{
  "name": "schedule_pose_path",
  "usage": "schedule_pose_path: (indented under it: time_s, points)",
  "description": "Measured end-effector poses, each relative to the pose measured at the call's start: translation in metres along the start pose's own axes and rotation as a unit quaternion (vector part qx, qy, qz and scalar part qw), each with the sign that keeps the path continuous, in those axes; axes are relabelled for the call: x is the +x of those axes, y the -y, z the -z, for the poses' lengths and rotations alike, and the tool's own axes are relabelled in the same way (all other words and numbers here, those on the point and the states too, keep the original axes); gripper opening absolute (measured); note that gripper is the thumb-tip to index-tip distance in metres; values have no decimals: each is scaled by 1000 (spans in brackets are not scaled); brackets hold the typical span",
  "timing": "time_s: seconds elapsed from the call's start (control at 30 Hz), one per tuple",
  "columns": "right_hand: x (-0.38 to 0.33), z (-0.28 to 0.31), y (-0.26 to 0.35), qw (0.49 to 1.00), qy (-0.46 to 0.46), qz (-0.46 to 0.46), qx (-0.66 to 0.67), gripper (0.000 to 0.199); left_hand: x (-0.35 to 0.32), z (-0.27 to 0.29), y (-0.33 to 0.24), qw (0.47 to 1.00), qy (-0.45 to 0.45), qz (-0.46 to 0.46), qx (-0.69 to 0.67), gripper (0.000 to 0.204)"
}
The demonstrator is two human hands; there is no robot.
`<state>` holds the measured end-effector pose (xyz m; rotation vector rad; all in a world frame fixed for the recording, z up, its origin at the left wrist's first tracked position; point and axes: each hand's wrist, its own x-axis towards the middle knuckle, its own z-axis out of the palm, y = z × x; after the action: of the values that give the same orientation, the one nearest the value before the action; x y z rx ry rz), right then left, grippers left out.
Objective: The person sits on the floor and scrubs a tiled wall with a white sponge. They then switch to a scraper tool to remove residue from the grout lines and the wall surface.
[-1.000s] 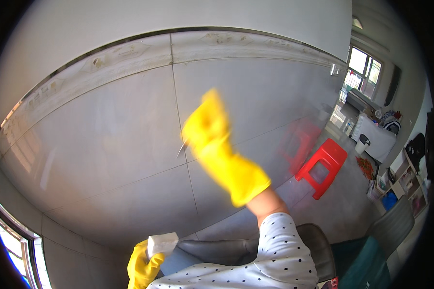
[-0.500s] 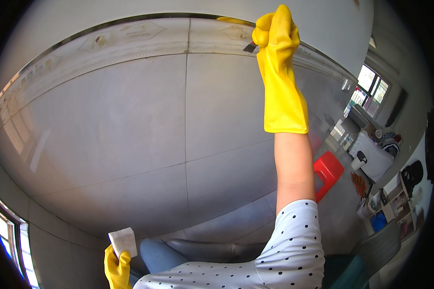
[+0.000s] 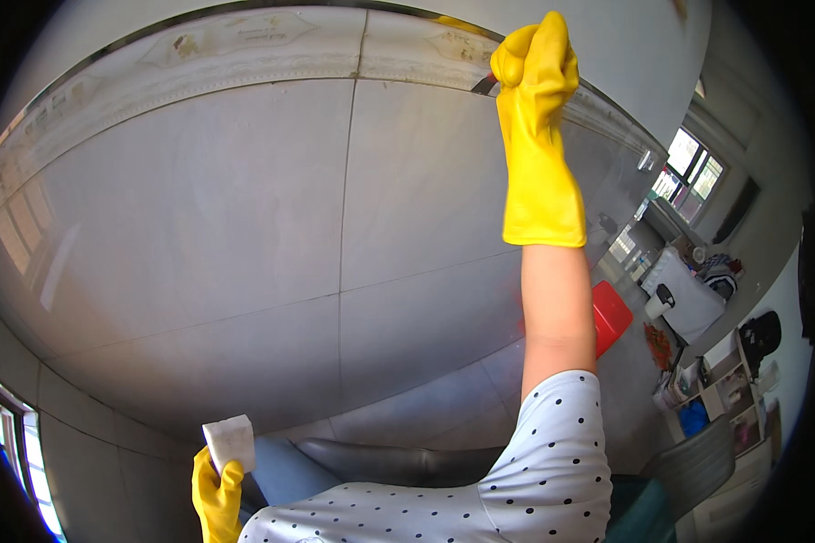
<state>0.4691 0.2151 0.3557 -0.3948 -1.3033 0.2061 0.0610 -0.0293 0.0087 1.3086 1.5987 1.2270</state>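
My right hand [image 3: 536, 68], in a yellow rubber glove, is raised high and closed around a small dark-bladed tool [image 3: 484, 85] whose tip touches the decorative border strip [image 3: 244, 63] at the top of the glossy grey tiled wall [image 3: 244, 235]. My left hand [image 3: 215, 493], also in a yellow glove, is low at the bottom left and holds a white sponge block [image 3: 230, 441]. My sleeve is white with black dots.
A dark leather seat back [image 3: 380, 462] lies below me. A red plastic stool [image 3: 611, 317] stands behind my raised arm. Shelves and clutter [image 3: 724, 398] fill the right side, with a window [image 3: 688, 167] beyond and another window [image 3: 18, 443] at lower left.
My right hand rose from the middle of the wall up to the border strip at the top. My left hand with the sponge shifted slightly left and stayed low.
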Motion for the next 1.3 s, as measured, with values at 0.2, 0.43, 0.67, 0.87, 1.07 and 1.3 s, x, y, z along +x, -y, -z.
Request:
schedule_pose_path:
  time_s: [0.2, 0.43, 0.67, 0.87, 1.07, 1.3]
  points:
    - [8, 5, -8, 1000, 7, 2, 4, 49, -4, 2, 4, 1000, -3, -8, -17, 54]
    - [-3, 0, 6, 999, 32, 6, -5, 49, -6, 0, 3, 1000, -6, -7, -24, 59]
    - [0, -1, 12, 999, 43, -14, -7, 45, -2, 0, 0, 999, 0, -3, -39, 62]
    - [0, -7, 4, 999, 25, 0, 33, 46, -5, 1, -2, 999, -6, -17, -41, 65]
    - [-1, -28, 6, 999, 17, -37, 32, 47, -5, 1, -6, 999, -7, -14, -52, 69]
    - [3, -51, -15, 999, 14, -31, 40, 54, -5, 1, -4, 998, -10, -17, -59, 68]
